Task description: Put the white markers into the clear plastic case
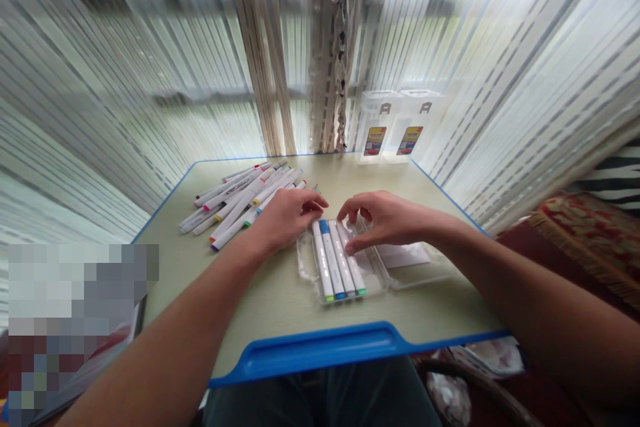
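A clear plastic case (pixel 376 280) lies unfolded on the small table. Several white markers (pixel 336 260) rest side by side in its left part, with lime, blue, grey and green ends towards me. My left hand (pixel 293 219) hovers by the case's upper left corner, fingers bent, thumb and forefinger apart with nothing between them. Across from it, my right hand (pixel 380 217) arches over the case. Its thumb tip touches or nearly touches the rightmost marker, and its curled fingers are near the markers' far ends, apart from the thumb.
A loose pile of white markers (pixel 240 203) with coloured ends lies at the left. Two clear boxes with handles (pixel 387 137) stand at the back right, before a string curtain (pixel 190 47). The table (pixel 280 320) has a blue rim and a front tray groove.
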Available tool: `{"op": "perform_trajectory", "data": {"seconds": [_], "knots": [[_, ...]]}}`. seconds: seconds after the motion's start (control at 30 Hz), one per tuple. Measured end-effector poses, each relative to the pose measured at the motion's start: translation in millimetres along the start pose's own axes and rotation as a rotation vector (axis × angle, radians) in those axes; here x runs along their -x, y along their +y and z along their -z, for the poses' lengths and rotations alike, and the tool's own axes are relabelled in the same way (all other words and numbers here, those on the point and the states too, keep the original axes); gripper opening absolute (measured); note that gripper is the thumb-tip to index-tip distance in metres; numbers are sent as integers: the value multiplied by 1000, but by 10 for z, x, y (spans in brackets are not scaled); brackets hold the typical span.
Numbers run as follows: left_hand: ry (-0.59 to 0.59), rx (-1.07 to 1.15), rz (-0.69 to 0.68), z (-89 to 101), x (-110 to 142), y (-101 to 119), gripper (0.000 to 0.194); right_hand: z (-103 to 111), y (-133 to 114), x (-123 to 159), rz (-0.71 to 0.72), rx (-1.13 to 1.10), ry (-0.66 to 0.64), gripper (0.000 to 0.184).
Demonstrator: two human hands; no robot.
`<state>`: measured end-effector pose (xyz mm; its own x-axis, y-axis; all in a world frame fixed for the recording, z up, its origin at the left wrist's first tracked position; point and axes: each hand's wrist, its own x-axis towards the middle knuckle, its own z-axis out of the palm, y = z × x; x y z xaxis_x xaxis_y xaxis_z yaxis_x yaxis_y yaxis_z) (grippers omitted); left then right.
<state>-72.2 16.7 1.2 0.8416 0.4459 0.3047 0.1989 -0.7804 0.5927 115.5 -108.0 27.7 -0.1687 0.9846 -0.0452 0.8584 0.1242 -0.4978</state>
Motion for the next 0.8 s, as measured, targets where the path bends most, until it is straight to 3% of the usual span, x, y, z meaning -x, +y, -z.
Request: {"op": "perform_trajectory", "data": {"seconds": [0.3,0.47,0.57,0.8], "knots": [[-23,-3,-15,-3,-2,-2,19,3,-9,24,38,6,22,57],[-17,-10,-24,24,-3,21,19,-83,-86,12,127,11,207,41],[-25,24,-21,38,-1,27,19,-201,-127,-8,241,13,248,35],[-40,100,36,58,6,44,24,-383,-135,-43,315,60,177,55]]}}
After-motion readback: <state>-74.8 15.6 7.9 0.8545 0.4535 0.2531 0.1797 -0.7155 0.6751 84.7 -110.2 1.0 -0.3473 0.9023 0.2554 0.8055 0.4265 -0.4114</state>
